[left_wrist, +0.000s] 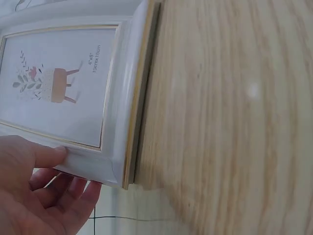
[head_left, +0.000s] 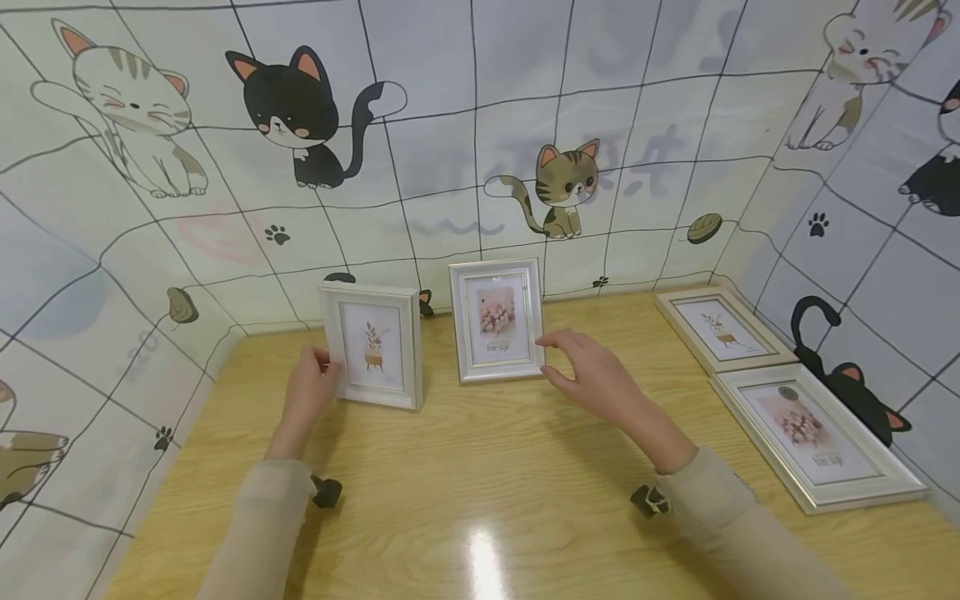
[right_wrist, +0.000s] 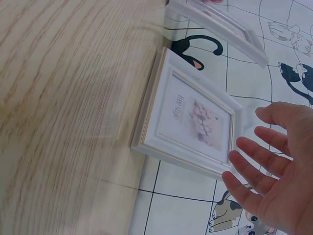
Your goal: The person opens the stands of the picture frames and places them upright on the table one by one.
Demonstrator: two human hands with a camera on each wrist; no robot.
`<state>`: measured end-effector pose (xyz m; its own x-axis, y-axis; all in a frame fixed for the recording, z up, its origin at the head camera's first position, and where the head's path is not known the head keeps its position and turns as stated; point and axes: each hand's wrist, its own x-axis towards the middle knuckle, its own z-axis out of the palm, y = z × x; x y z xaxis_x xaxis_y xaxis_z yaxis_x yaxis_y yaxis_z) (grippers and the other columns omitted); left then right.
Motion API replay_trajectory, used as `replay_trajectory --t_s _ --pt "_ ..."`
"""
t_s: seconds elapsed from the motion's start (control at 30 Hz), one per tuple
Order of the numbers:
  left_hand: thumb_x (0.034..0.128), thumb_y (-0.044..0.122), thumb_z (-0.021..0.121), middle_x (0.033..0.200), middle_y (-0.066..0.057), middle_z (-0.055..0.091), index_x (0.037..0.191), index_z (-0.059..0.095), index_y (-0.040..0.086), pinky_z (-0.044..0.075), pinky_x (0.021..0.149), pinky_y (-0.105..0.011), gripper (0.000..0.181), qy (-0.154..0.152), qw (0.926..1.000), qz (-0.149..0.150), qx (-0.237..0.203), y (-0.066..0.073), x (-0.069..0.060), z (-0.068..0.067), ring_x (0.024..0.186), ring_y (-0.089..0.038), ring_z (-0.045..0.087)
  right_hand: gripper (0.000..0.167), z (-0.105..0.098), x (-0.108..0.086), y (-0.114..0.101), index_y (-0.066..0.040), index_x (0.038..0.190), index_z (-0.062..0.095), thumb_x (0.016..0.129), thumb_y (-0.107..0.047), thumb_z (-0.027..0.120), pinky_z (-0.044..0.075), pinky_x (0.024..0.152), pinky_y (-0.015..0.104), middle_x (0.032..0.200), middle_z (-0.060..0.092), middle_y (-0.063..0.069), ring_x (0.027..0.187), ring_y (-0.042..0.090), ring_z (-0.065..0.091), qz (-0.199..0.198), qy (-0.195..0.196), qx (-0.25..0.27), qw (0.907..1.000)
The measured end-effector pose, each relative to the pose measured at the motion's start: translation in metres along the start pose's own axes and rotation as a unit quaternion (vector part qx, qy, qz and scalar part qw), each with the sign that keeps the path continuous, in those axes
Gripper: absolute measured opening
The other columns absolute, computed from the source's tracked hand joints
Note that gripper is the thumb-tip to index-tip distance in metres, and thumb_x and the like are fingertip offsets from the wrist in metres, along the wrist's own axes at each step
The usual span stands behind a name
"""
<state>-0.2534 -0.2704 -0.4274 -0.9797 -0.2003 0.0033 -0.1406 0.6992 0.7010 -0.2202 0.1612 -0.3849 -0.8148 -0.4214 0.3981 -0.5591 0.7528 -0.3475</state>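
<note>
The left-hand picture frame carried the clearest writing: the left wrist view showed "4"x6"" with "10cmx15cm" beneath it, printed on a white insert beside a drawing of a leafy plant in a tan pot on stubby legs; the flower-print frame to its right read "free style" in thin grey letters under a photograph of pale pink blossoms; the flat blossom frame, lying face up at the table's right side, bore a similar line of lettering, too soft to read surely, and a dark round mark near the top of its picture; any small print on the flat plant frame, just behind it, was too fine to make out.

The left-hand picture frame had a broad whitish moulding, a thin gold line round the insert and a gold strip along its outer edge; it stood upright on the left part of the table, turned slightly; the flower-print frame, also white with fine gold lines, stood upright just beside it, a gap between them.

The left hand pinched the left-hand frame's side, thumb on the front moulding and fingers behind; the right hand was spread open at the flower-print frame's right edge, thumb and fingers well parted, gripping nothing; whether its fingertips touched the edge could not be told; cartoon cats decorated the grid-lined wall behind.
</note>
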Motion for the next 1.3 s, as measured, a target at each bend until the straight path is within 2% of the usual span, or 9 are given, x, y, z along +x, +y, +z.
replay_trajectory --t_s 0.4,0.57,0.67,0.77,0.93,1.1,1.3 --pt "0.1017 0.023 0.05 0.116 -0.027 0.063 0.12 0.044 0.0 0.051 0.072 -0.037 0.03 0.028 0.999 -0.015 0.032 0.003 0.0 -0.002 0.099 -0.036 0.063 0.039 -0.002 0.0 0.002 -0.008 0.128 0.06 0.094 -0.022 0.069 0.05 0.106 0.048 0.13 0.065 0.008 0.125 0.029 0.06 0.008 -0.006 -0.004 0.9999" --pt "0.101 0.023 0.051 0.114 -0.027 0.063 0.119 0.044 -0.001 0.051 0.07 -0.036 0.03 0.028 0.9988 -0.017 0.036 0.003 0.0 -0.001 0.097 -0.036 0.063 0.039 -0.005 -0.002 0.005 -0.007 0.129 0.06 0.094 -0.022 0.069 0.049 0.107 0.048 0.131 0.065 0.009 0.126 0.03 0.059 0.019 -0.009 -0.005 0.9998" --pt "0.1011 0.024 0.051 0.117 -0.028 0.063 0.121 0.044 -0.001 0.052 0.074 -0.04 0.033 0.026 0.9991 -0.017 0.03 0.002 -0.002 -0.001 0.101 -0.038 0.063 0.04 -0.006 -0.003 0.007 -0.006 0.129 0.06 0.093 -0.022 0.069 0.049 0.107 0.049 0.131 0.065 0.01 0.126 0.031 0.059 0.02 -0.009 -0.003 0.9998" --pt "0.1018 0.026 0.05 0.125 -0.028 0.06 0.126 0.044 -0.002 0.053 0.085 -0.047 0.038 0.017 0.9996 -0.011 0.021 0.0 -0.006 -0.005 0.113 -0.04 0.061 0.04 -0.009 -0.005 0.011 -0.005 0.129 0.06 0.093 -0.021 0.069 0.05 0.104 0.05 0.13 0.065 0.011 0.123 0.032 0.06 0.02 -0.006 -0.007 0.9998" --pt "0.1018 0.028 0.052 0.138 -0.031 0.049 0.135 0.041 -0.005 0.047 0.099 -0.057 0.048 0.013 0.9996 0.014 0.021 0.0 -0.019 -0.019 0.126 -0.045 0.05 0.039 -0.016 -0.009 0.02 -0.004 0.129 0.06 0.094 -0.019 0.068 0.053 0.098 0.052 0.128 0.066 0.014 0.118 0.034 0.062 0.036 -0.005 -0.013 0.9993" --pt "0.1013 0.027 0.053 0.14 -0.031 0.044 0.138 0.038 -0.007 0.047 0.098 -0.06 0.053 0.027 0.998 0.04 0.04 0.004 -0.031 -0.032 0.126 -0.047 0.047 0.039 -0.027 -0.019 0.031 -0.004 0.131 0.058 0.095 -0.019 0.066 0.051 0.097 0.055 0.129 0.064 0.016 0.118 0.036 0.061 0.066 -0.009 -0.006 0.9978" --pt "0.1017 0.026 0.053 0.137 -0.03 0.048 0.135 0.042 -0.007 0.046 0.099 -0.06 0.048 0.025 0.9962 0.055 0.062 0.01 -0.043 -0.043 0.125 -0.046 0.049 0.039 -0.048 -0.035 0.043 -0.003 0.132 0.056 0.097 -0.018 0.064 0.05 0.095 0.058 0.13 0.062 0.019 0.119 0.039 0.058 0.088 -0.01 -0.006 0.9961"
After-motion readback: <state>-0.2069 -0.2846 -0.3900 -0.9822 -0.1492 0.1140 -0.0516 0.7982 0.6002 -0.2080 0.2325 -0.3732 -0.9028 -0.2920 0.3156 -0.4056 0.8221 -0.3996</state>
